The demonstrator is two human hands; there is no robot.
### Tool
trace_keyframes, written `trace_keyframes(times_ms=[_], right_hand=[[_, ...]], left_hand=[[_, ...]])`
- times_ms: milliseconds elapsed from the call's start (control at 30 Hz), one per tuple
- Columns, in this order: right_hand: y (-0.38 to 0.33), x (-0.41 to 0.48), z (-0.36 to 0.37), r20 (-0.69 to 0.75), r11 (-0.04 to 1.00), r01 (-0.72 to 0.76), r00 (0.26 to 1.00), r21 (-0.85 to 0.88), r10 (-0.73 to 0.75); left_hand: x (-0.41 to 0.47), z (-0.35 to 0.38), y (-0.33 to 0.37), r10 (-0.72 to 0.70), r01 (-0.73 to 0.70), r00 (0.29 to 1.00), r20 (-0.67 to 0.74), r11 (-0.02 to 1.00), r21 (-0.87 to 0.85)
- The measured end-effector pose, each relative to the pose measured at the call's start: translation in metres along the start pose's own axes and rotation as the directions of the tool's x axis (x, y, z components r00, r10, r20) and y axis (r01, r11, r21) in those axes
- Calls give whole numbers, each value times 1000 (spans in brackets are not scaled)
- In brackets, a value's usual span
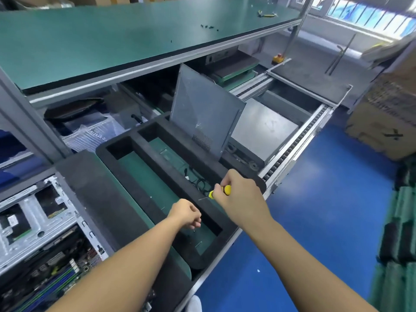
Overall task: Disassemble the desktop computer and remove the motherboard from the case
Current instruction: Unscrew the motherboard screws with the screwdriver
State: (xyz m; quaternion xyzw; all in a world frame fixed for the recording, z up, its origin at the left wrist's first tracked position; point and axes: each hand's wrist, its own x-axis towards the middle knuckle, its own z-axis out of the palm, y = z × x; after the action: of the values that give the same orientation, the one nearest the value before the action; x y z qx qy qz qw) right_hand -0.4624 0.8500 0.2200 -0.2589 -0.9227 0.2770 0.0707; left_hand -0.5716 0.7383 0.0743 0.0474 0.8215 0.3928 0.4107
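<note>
The open desktop case [33, 224] lies at the lower left, its motherboard [51, 273] visible inside with cables and memory slots. My right hand [238, 199] grips a yellow-handled screwdriver [221, 191] above the black foam tray [157, 176], tip pointing left. My left hand [188, 213] hovers over the tray's near compartment with fingers curled; I cannot see anything in it. A grey metal side panel [202, 113] stands tilted at the tray's far end.
Black cables [198, 181] lie in the tray's middle compartment. A closed grey computer case [258, 131] sits on the roller conveyor [292, 149] to the right. Green shelf [135, 34] overhead holds several small screws. Cardboard boxes [382, 113] stand on the blue floor at right.
</note>
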Motion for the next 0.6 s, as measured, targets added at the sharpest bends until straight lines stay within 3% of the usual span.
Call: trace_keyframes(times_ms=[200, 367, 500, 600], right_hand=[[2, 18, 2, 51, 998, 26, 998, -51, -24], [3, 27, 4, 68, 997, 43, 997, -70, -38], [-2, 30, 5, 78, 995, 67, 995, -75, -61], [-12, 31, 7, 70, 995, 80, 995, -63, -76]], left_hand=[[20, -3, -3, 7, -10, 1000, 28, 992, 125], [24, -20, 1, 23, -158, 928, 371, 928, 337], [26, -38, -1, 73, -138, 978, 194, 927, 349], [19, -43, -2, 63, -102, 975, 215, 979, 175]])
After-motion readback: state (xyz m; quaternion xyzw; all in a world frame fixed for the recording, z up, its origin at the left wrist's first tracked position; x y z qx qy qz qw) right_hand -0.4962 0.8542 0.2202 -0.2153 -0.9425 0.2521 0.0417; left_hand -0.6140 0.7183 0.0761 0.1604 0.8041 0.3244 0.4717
